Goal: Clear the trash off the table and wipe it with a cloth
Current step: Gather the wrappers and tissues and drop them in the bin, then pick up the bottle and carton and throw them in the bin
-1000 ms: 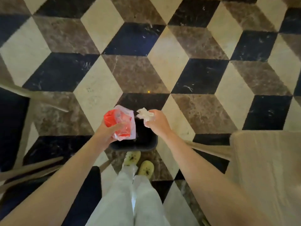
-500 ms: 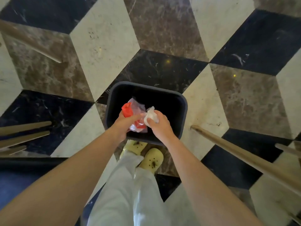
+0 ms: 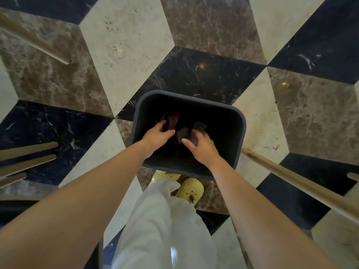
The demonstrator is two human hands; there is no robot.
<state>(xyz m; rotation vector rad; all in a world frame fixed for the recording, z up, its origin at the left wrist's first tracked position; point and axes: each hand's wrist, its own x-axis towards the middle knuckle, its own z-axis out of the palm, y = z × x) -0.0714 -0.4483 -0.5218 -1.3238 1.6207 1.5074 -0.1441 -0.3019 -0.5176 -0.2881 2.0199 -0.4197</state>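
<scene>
Below my two hands, left (image 3: 158,135) and right (image 3: 202,146), I count one dark bin (image 3: 236,136), with two dim pieces of trash inside: one red wrapper (image 3: 172,120) and one crumpled wad (image 3: 186,133). Two yellow slippers (image 3: 191,190) behind.

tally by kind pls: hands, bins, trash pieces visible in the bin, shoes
Hands: 2 (left hand, right hand)
Bins: 1 (dark bin)
Trash pieces in bin: 2 (red plastic wrapper, crumpled tissue)
Shoes: 2 (yellow shoes, one mostly hidden)
Total: 7
</scene>
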